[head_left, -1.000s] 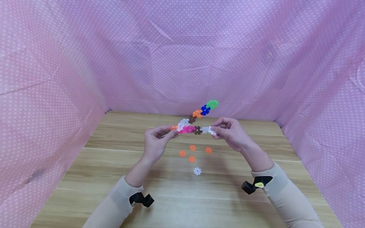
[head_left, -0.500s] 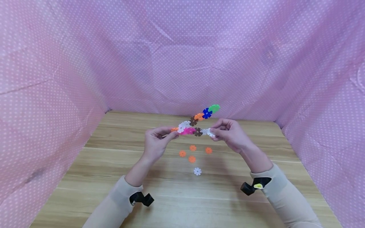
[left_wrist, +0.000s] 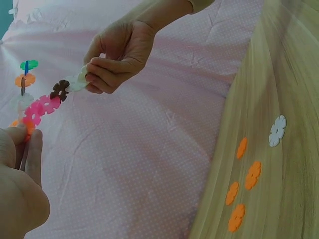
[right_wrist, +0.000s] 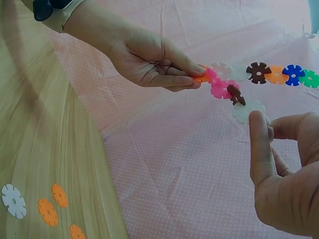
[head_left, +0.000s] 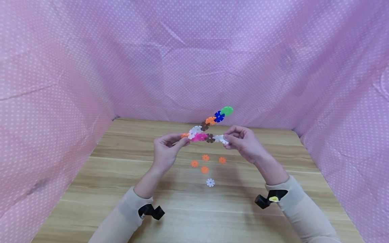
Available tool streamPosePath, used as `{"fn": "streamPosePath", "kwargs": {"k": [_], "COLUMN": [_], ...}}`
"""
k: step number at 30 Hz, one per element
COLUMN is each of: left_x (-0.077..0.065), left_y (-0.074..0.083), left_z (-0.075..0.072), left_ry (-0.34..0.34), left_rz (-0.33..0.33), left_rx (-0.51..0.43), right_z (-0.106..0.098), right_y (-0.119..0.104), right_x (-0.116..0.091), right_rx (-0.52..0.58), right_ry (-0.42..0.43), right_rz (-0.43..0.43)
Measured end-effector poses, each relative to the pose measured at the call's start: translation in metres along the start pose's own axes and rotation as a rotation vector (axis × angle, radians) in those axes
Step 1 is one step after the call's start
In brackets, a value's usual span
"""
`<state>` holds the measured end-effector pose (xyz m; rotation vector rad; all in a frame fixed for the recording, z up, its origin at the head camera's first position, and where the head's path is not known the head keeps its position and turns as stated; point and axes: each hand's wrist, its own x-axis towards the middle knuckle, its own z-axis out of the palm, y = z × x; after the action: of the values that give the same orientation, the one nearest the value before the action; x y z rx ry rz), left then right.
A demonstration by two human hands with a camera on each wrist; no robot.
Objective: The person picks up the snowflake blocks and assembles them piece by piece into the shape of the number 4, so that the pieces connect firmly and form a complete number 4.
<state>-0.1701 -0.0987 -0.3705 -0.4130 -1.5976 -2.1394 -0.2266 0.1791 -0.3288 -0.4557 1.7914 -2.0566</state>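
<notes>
Both hands hold up a branching chain of notched plastic discs above the table. My left hand (head_left: 167, 150) pinches an orange disc (head_left: 184, 135) at the corner where two arms of the chain meet. One arm slants up and away through white discs, a brown disc, an orange one and a blue disc (head_left: 218, 116) to a green disc (head_left: 227, 110). The other runs right through pink discs (head_left: 199, 137) and a brown disc (head_left: 210, 138) to white discs. At that end my right hand (head_left: 244, 143) pinches the last white disc (right_wrist: 247, 113), partly hidden by the fingers.
On the wooden table (head_left: 121, 168) below lie several loose orange discs (head_left: 205, 169) and one loose white disc (head_left: 210, 182). A pink dotted cloth (head_left: 194, 74) rises behind the table and along both sides.
The chain's far arm dipped slightly half a second ago and is raised again now. My right hand has shifted a little to the left; both grips stay the same.
</notes>
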Motion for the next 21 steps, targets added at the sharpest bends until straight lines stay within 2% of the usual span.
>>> {"fn": "streamPosePath", "kwargs": {"k": [5,8,16,21], "left_x": [0.0,0.0,-0.001,-0.002], "left_y": [0.002,0.004,0.007,0.009], "left_z": [-0.001,-0.002,0.0,0.002], "left_ry": [0.028,0.034,0.043,0.057], "left_rz": [-0.008,0.001,0.024,0.021], "left_rx": [-0.047,-0.068,-0.098,-0.108], "right_z": [-0.002,-0.005,-0.01,-0.009], "right_y": [0.003,0.009,0.038,0.054], "right_x": [-0.001,-0.002,-0.006,-0.009], "right_rx": [0.05,0.01,-0.378,-0.575], "right_ry": [-0.006,-0.018,-0.08,-0.121], "right_rz": [-0.022,-0.03,-0.024,-0.092]}}
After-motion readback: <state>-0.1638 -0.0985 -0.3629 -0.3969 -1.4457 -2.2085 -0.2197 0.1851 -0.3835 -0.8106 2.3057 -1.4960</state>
